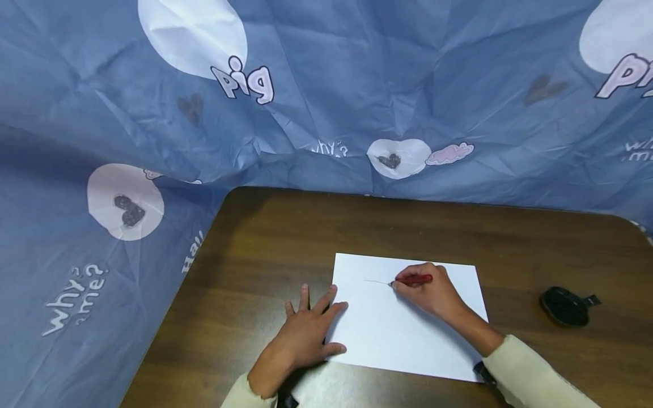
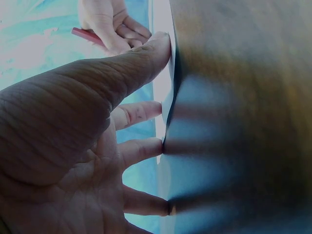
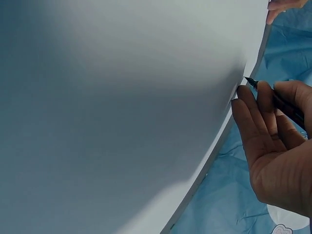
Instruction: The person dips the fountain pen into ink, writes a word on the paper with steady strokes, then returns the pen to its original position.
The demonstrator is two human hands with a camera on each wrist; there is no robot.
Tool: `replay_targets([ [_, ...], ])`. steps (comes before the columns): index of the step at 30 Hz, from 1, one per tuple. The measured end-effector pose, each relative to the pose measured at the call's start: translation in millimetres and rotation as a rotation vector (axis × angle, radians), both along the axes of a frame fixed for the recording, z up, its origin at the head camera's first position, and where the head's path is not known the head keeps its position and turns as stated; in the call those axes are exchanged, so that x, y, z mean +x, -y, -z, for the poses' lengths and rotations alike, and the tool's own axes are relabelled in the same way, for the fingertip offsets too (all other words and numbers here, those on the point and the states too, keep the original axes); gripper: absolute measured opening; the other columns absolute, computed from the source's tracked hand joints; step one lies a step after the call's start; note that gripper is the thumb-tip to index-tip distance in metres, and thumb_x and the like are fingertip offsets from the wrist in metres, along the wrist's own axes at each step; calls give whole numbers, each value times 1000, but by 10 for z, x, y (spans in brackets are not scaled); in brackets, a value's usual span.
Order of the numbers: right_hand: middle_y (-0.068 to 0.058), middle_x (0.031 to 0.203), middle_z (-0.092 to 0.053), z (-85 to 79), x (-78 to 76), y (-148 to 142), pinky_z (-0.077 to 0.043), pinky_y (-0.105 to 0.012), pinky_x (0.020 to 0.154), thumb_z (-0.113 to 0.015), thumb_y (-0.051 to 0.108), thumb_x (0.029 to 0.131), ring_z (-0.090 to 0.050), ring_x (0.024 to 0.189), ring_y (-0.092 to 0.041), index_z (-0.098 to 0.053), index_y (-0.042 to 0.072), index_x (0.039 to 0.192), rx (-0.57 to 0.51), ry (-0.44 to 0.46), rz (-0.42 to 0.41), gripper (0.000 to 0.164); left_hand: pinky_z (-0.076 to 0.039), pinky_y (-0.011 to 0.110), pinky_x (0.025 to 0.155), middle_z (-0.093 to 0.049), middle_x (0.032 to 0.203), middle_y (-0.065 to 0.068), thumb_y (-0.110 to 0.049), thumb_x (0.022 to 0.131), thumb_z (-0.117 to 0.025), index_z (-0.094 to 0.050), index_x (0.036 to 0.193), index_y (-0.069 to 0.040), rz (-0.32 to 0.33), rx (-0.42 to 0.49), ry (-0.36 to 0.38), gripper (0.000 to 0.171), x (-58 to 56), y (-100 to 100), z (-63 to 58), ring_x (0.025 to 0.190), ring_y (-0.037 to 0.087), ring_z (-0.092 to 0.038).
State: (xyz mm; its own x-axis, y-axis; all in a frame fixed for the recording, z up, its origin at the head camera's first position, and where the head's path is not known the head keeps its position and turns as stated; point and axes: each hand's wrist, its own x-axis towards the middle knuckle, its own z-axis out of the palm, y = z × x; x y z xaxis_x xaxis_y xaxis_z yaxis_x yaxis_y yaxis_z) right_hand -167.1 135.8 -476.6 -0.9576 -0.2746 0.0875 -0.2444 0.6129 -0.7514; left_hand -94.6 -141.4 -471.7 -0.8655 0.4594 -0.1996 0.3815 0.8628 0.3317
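A white sheet of paper (image 1: 393,334) lies on the brown table, with one thin dark line (image 1: 376,281) on its upper left part. My right hand (image 1: 432,292) pinches a red pen (image 1: 419,279) between thumb and fingers. The dark pointed tip of the pen (image 3: 251,82) is down at the paper, at the right end of that line. Spread over the left edge of the sheet is my left hand (image 1: 306,337), its fingers straight. Its thumb (image 2: 146,54) and some fingertips rest on the paper's edge in the left wrist view.
To the right of the paper sits a small dark rounded object (image 1: 564,306) with a short tab. The wooden table (image 1: 265,249) has rounded far corners. Blue printed fabric (image 1: 326,102) hangs behind it and along its left side.
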Motion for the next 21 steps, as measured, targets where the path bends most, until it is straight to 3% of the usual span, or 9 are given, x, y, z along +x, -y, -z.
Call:
replay_targets([
  [21, -3, 84, -74, 0, 15, -26, -54, -23, 62, -80, 11, 83, -66, 73, -13, -78, 6, 91, 3, 15, 8, 9, -30, 82, 89, -30, 161, 11, -52, 83, -75, -46, 147, -21, 2, 2, -18, 77, 8, 0, 2, 135, 66, -21],
])
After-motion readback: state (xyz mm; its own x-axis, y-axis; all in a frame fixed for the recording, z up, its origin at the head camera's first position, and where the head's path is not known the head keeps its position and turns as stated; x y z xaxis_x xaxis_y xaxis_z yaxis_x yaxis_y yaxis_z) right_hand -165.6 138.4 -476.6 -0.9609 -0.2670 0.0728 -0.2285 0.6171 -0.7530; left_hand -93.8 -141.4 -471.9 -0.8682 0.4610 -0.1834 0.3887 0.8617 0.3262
